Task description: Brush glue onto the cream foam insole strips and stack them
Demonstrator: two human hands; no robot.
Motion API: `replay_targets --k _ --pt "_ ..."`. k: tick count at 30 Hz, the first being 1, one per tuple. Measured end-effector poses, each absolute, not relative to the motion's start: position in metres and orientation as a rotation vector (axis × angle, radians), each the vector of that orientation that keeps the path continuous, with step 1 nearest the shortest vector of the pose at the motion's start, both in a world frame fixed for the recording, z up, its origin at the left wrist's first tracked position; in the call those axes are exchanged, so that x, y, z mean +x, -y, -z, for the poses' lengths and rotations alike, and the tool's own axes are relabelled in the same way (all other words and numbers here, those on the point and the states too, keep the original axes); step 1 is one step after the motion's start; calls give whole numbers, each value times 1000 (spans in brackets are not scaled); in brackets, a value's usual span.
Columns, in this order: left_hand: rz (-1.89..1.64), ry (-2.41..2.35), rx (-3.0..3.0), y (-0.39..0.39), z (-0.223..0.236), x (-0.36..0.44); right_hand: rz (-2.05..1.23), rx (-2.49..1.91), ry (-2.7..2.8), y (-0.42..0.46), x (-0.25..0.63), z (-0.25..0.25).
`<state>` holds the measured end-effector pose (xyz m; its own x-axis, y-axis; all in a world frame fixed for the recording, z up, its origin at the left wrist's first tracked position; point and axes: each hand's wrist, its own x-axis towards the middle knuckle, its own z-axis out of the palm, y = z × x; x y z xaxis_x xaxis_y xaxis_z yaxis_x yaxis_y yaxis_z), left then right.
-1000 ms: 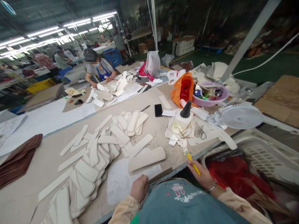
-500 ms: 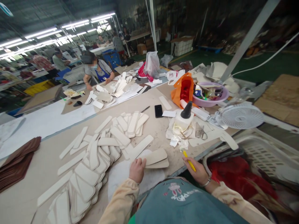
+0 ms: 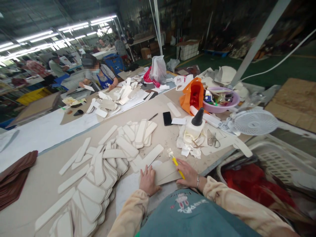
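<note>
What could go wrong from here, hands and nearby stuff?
1. Yellow tool in the right hand: its tip carries white stuff near the pale pieces between the hands, so it might smear where unwanted.
2. Those pieces appear to overlap; pressure from the left hand might shift them.
3. The heap of pale strips is loosely overlapped; a forearm brush might make it slide.

from here, i hold my left hand (image 3: 148, 182) palm down, its fingers (image 3: 145, 170) spread, and my right hand (image 3: 188, 174) curled in a grip.
</note>
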<state>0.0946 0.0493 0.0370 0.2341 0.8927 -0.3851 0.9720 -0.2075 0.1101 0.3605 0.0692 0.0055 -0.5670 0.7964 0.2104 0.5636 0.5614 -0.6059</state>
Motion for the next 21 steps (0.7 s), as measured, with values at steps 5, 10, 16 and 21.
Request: replay_targets --k 5,10,16,21 --pt "343 -1668 2118 -59 -34 89 -724 -1125 2394 -80 349 11" --pt "352 -1638 2092 -61 -33 81 -742 -1022 2390 -91 344 7" --pt "300 -1642 2037 -59 -39 80 -706 -963 2441 -103 345 5" --pt "278 -1628 1979 -59 -44 77 -715 -920 2474 -112 341 11"
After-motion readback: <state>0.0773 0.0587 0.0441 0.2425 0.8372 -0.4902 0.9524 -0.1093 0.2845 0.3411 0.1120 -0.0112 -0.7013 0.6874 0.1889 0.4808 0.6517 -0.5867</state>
